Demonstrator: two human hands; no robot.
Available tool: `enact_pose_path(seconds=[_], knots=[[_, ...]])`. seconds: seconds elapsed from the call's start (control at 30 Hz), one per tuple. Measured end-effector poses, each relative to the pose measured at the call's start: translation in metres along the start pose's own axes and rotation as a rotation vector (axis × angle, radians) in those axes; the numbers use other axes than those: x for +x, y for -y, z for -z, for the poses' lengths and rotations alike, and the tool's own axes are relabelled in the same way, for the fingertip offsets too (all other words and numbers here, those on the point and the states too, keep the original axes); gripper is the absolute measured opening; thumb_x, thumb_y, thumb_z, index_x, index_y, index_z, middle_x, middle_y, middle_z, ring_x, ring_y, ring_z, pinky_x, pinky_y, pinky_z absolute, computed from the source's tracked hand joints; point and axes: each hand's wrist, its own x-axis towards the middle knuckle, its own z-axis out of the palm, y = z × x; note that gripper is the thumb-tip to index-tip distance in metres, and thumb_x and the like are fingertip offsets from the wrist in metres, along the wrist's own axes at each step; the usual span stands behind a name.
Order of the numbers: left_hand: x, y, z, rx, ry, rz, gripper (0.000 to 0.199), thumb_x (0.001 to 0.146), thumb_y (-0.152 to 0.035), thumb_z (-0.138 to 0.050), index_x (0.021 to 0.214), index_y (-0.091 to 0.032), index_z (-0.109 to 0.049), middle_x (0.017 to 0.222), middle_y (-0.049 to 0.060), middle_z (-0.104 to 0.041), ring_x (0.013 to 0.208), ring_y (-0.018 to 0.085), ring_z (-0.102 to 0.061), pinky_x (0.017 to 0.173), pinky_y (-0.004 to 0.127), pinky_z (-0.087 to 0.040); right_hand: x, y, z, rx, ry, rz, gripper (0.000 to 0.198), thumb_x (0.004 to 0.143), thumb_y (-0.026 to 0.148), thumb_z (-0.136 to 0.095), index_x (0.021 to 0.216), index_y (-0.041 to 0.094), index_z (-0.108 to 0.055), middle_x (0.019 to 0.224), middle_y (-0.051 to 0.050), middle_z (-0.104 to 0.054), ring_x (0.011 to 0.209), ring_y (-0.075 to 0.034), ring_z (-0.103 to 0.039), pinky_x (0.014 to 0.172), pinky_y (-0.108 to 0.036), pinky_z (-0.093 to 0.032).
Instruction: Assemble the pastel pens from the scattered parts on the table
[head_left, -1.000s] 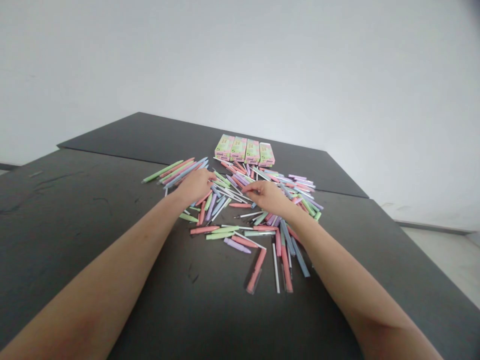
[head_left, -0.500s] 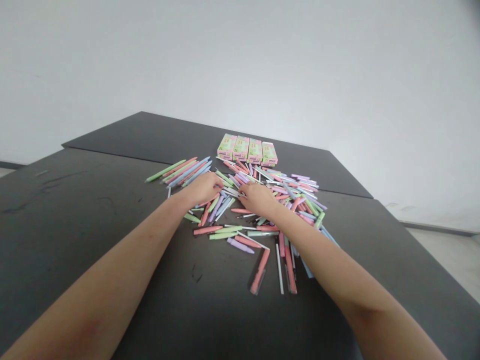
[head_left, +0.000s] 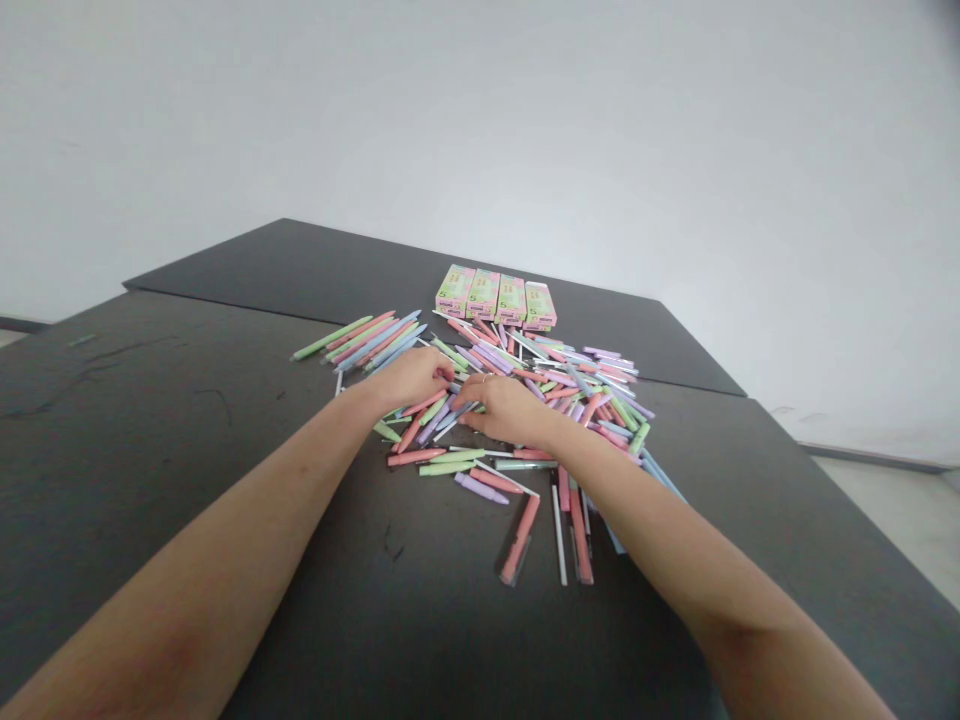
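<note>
In the head view, looking forward and down at a dark table point(head_left: 337, 600), with four boxes point(head_left: 484, 295) in a row on its far part, green and pink, each marked with a 5.

On the near side of the boxes, shows a broad, untidy spread of pens point(head_left: 495, 362) in red, green, blue and purple, lying at many angles, overlapping, and mixed with white rods. To the near left of the boxes, shows a bundle point(head_left: 375, 340) of longer pens, laid side by side on a slant.

Into the spread, to the near left of the boxes, reaches with the left hand point(head_left: 421, 375), back of it upward and fingers curled down among the pens. Cannot tell whether shut on a pen or merely touching, with the fingertips hidden.

Straight toward the near side of the boxes, reaches with the right hand point(head_left: 506, 405), just beside the left, a ring point(head_left: 487, 378) on one finger. Holds thumb and fingers apart, bent down over the pens; cannot make out the exact contact at the tips.

Farther out on the near side of the boxes, shows a purple pen point(head_left: 482, 489), then a red pen point(head_left: 519, 540) with a clear piece at its near end, and beside it a white rod point(head_left: 559, 535). Beyond the boxes, shows a pale wall point(head_left: 480, 130).
</note>
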Motion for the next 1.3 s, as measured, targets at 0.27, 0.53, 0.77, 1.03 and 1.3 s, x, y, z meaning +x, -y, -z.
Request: enact_pose_path(seconds=[0.27, 0.53, 0.77, 1.03, 1.3], knots=[[0.0, 0.003, -0.005, -0.021, -0.003, -0.03, 0.02, 0.074, -0.021, -0.055, 0.083, -0.022, -0.073, 0.08, 0.002, -0.073, 0.076, 0.017, -0.065, 0.065, 0.023, -0.044, 0.001, -0.004, -0.001, -0.066, 0.048, -0.075, 0.017, 0.082, 0.023, -0.065, 0.098, 0.018, -0.069, 0.106, -0.009, -0.065, 0.098, -0.021, -0.061, 0.081, -0.029, -0.041], [0.0, 0.001, -0.006, -0.024, 0.022, -0.041, 0.02, 0.077, -0.022, -0.056, 0.084, -0.022, -0.074, 0.085, 0.004, -0.075, 0.083, 0.019, -0.066, 0.074, 0.024, -0.047, -0.011, -0.019, 0.011, 0.066, -0.091, -0.273, 0.015, 0.086, 0.027, -0.057, 0.094, 0.017, -0.064, 0.086, -0.005, -0.067, 0.073, -0.016, -0.057, 0.065, -0.026, -0.035], [0.001, 0.004, -0.005, -0.117, -0.049, 0.038, 0.027, 0.084, -0.027, -0.051, 0.099, -0.019, -0.072, 0.101, 0.006, -0.074, 0.09, 0.02, -0.067, 0.08, 0.025, -0.048, -0.02, -0.036, 0.02, 0.125, -0.206, -0.447, 0.027, 0.09, 0.036, -0.049, 0.085, 0.016, -0.066, 0.073, -0.004, -0.066, 0.066, -0.015, -0.055, 0.06, -0.025, -0.032], [-0.003, -0.002, 0.008, -0.38, -0.067, 0.107, 0.031, 0.082, -0.029, -0.053, 0.102, -0.015, -0.073, 0.101, 0.006, -0.075, 0.092, 0.021, -0.068, 0.079, 0.026, -0.05, -0.028, -0.042, 0.015, 0.159, -0.086, -0.393, 0.023, 0.086, 0.024, -0.052, 0.095, 0.016, -0.071, 0.091, -0.006, -0.071, 0.08, -0.017, -0.061, 0.071, -0.026, -0.038], [-0.01, -0.012, 0.016, -0.785, 0.05, 0.179, 0.046, 0.08, -0.032, -0.057, 0.121, -0.011, -0.064, 0.09, 0.009, -0.075, 0.081, 0.02, -0.069, 0.069, 0.028, -0.053, -0.035, -0.047, 0.013, 0.268, -0.069, -0.431, 0.023, 0.085, 0.02, -0.05, 0.099, 0.015, -0.068, 0.083, -0.004, -0.072, 0.074, -0.015, -0.062, 0.069, -0.025, -0.041]])
